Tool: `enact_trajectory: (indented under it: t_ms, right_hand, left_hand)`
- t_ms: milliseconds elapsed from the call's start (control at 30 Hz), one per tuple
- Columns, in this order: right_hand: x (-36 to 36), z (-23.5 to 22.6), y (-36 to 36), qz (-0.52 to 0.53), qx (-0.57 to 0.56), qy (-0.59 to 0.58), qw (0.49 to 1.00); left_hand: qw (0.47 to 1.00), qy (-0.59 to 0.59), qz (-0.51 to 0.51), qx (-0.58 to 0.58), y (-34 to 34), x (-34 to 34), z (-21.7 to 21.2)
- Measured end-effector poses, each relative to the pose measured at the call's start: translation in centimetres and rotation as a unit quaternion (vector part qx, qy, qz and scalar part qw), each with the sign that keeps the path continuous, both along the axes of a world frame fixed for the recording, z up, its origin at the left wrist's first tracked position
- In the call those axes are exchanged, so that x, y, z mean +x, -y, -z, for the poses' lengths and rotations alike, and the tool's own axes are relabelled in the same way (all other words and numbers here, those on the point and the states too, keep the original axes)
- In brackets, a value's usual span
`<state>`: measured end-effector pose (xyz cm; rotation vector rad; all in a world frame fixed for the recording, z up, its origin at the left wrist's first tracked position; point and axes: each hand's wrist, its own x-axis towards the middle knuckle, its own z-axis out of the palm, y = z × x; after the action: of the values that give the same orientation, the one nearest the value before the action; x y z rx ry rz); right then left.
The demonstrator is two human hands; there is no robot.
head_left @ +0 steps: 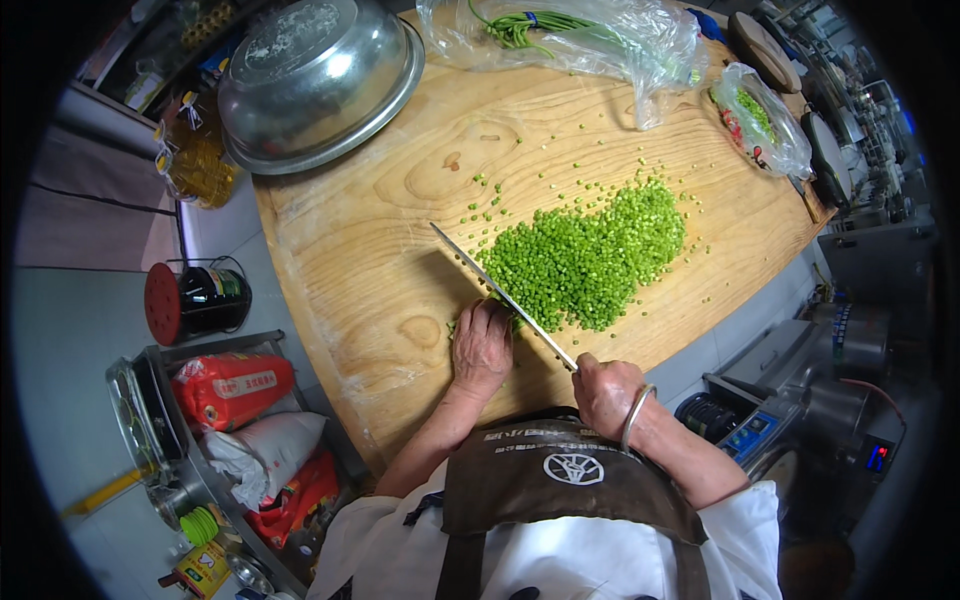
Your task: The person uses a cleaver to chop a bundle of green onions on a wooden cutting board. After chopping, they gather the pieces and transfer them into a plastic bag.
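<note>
My right hand (607, 395) grips the handle of a kitchen knife (510, 304), seen nearly edge-on, its blade slanting away to the upper left. Left of the blade, my left hand (482, 348) rests on the wooden board (350, 260) with its fingers curled down over green stalks. Only small green bits show around the fingertips; the rest is hidden beneath the hand. Just right of the blade spreads a heap of finely chopped green stalks (590, 262). Loose pieces lie scattered around the heap.
An upturned metal basin (315, 85) covers the board's far left corner. At the far edge lies a clear plastic bag (600, 50) with long green stalks; a smaller bag (765, 120) sits to the right. A shelf with red sacks (235, 390) stands left, below the board.
</note>
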<state>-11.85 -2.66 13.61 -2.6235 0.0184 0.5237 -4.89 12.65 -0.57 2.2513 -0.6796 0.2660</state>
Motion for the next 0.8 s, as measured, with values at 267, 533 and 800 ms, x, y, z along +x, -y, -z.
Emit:
enact_trajectory:
  t_ms: [267,533,800]
  right_hand:
    - [2.6,-0.1,-0.7,0.001,-0.033,-0.144,0.989]
    - [1.4,4.5,0.9,0.028,0.066,0.018,0.997]
    - [0.6,1.2,-0.3,0.000,0.012,0.046,0.999]
  left_hand:
    - [0.998,-0.041,-0.006,0.045,-0.3,-0.4,-0.2]
    - [1.000,-0.001,0.002,-0.022,-0.2,0.1,-0.4]
    - [1.000,-0.008,-0.005,-0.025,-0.2,0.1,0.3]
